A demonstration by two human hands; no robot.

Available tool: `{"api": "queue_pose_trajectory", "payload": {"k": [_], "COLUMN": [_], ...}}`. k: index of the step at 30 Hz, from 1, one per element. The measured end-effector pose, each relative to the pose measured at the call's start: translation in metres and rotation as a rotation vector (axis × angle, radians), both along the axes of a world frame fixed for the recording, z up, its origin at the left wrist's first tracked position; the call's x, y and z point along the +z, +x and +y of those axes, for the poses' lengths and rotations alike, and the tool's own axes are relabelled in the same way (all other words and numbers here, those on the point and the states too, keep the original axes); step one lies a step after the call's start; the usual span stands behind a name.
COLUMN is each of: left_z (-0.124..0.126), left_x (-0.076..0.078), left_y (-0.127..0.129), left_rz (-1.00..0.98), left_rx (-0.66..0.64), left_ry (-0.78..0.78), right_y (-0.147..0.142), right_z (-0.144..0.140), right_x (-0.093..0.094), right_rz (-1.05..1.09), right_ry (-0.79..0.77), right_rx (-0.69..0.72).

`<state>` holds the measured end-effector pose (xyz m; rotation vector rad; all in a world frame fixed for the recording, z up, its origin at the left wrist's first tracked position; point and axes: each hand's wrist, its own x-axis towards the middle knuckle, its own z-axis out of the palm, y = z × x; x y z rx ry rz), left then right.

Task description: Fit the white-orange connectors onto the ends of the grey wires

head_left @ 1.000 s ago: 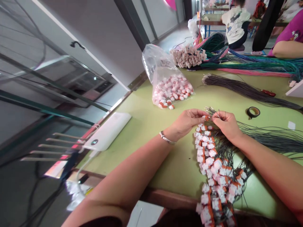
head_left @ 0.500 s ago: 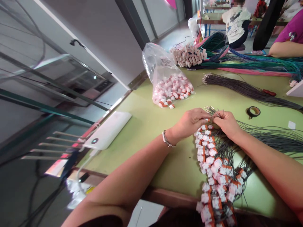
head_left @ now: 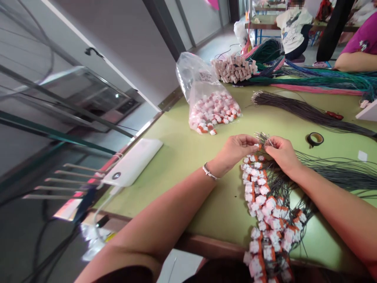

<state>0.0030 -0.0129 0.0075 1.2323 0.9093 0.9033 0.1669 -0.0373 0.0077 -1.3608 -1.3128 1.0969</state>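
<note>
Pinching: left hand (head_left: 235, 151) nips a small white-and-orange connector (head_left: 257, 146); right hand (head_left: 281, 151) pinches thin dark wires (head_left: 330, 173) at their ends.
Location: just above the green bench (head_left: 182, 157), at the top of the strung connectors (head_left: 265, 212).
Handling: likely light, rigid plastic, easy to fumble; wires limp.
Grip: connector by its side faces, wire close to its tip.

Bright, even daylight from far right – soft, faint shadows on pale green tabletop (head_left: 188, 157). Wide-angle warp bends grey wall (head_left: 123, 43) at left – edges smeared, near corners blurred; centre sharp.
</note>
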Motion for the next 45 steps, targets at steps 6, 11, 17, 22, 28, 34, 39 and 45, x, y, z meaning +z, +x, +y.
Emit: {"api": "queue_pose_trajectory", "payload": {"k": [6, 11, 17, 22, 28, 34, 39, 45], "left_z": [-0.001, -0.003, -0.002, -0.003, 0.014, 0.052, 0.054, 0.048], "left_x": [-0.005, -0.008, -0.001, 0.025, 0.043, 0.013, -0.001, -0.002], "left_y": [0.003, 0.006, 0.000, -0.016, -0.044, -0.078, -0.074, -0.061], "left_rz": [0.026, 0.044, 0.032, 0.141, 0.593, 1.393, 1.400, 1.162], "left_rx": [-0.024, -0.035, -0.083, -0.416, -0.223, 0.305, 0.278, 0.287], "left_ry": [0.026, 0.029, 0.038, 0.173, 0.566, 0.496, 0.553, 0.596], "right_y": [-0.002, -0.003, -0.001, 0.003, 0.003, 0.001, 0.001, 0.001], "right_z": [-0.001, -0.001, -0.002, 0.001, 0.003, 0.003, 0.005, 0.005], "right_x": [0.000, -0.002, -0.001, -0.002, -0.003, -0.007, -0.010, -0.009], "right_rz": [-0.064, -0.084, 0.002, 0.266, 0.315, 0.251, 0.215, 0.164], "right_ry": [-0.001, -0.006, 0.031, -0.006, -0.065, -0.033, -0.007, 0.044], "right_rx": [0.000, -0.002, 0.006, -0.138, -0.066, -0.059, -0.078, -0.058]}}
